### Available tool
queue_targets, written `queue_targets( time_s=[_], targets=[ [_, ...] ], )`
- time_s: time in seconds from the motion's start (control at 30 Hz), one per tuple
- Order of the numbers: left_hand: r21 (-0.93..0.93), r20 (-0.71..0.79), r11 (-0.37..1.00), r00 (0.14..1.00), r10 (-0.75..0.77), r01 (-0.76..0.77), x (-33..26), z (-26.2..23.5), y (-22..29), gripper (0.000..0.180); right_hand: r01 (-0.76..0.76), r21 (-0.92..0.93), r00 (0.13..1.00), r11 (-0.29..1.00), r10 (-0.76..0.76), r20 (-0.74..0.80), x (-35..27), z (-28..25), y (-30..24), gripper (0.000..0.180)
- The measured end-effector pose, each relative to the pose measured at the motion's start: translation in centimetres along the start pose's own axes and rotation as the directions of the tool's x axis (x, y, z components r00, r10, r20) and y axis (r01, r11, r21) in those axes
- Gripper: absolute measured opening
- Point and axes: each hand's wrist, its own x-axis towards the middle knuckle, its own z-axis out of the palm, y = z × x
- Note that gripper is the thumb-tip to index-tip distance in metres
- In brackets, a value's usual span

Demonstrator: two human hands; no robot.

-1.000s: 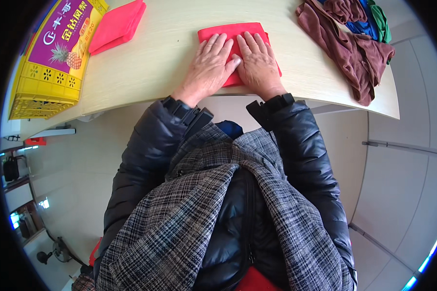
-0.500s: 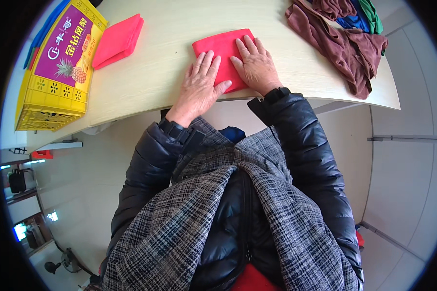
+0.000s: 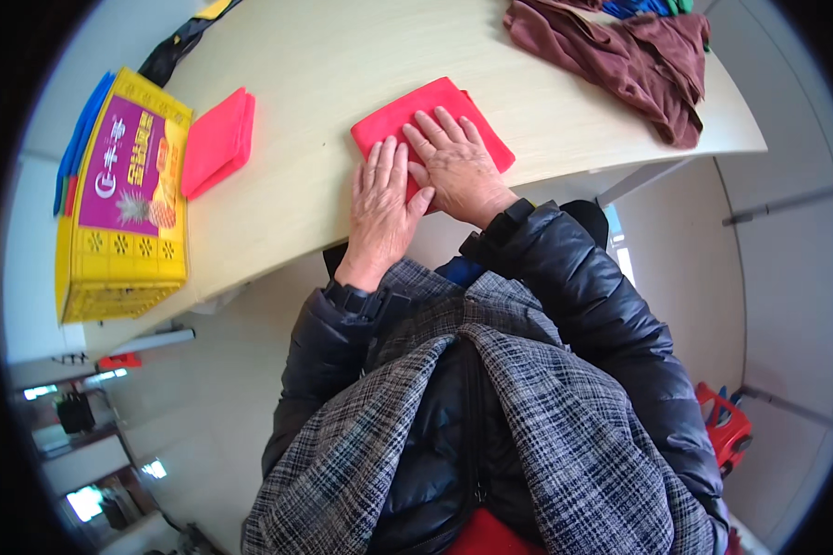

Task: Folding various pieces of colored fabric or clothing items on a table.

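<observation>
A folded red cloth (image 3: 415, 113) lies near the front edge of the pale wooden table (image 3: 361, 55). My left hand (image 3: 383, 199) rests flat, fingers spread, partly on the cloth's near left corner and partly on the table. My right hand (image 3: 455, 166) lies flat on the cloth's middle, fingers pointing away from me. Neither hand grips anything. A second folded red cloth (image 3: 217, 141) lies to the left, apart from both hands.
A yellow cardboard box (image 3: 128, 194) with a purple top stands at the table's left end, blue items behind it. A heap of brown cloths (image 3: 620, 57) sits at the back right. A red stool (image 3: 731, 430) stands on the floor to my right.
Both hands stay flat on the red cloth. My left hand has slid back toward the near left corner, and the view has shifted slightly.
</observation>
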Motion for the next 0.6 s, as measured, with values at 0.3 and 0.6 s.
queue_targets(
  time_s=[0.3,0.6],
  targets=[
    [0.073,0.019,0.997,1.0,0.016,-0.017,-0.4,0.2,0.5,0.073,-0.182,-0.055,0.983,0.982,0.183,0.006,0.5,-0.2,2.4,0.06],
    [-0.439,-0.047,0.896,0.994,-0.097,0.067,-2.5,-2.0,-0.7,0.059,-0.117,0.078,0.993,0.99,0.115,0.024,0.3,-0.5,4.7,0.055]
  ],
)
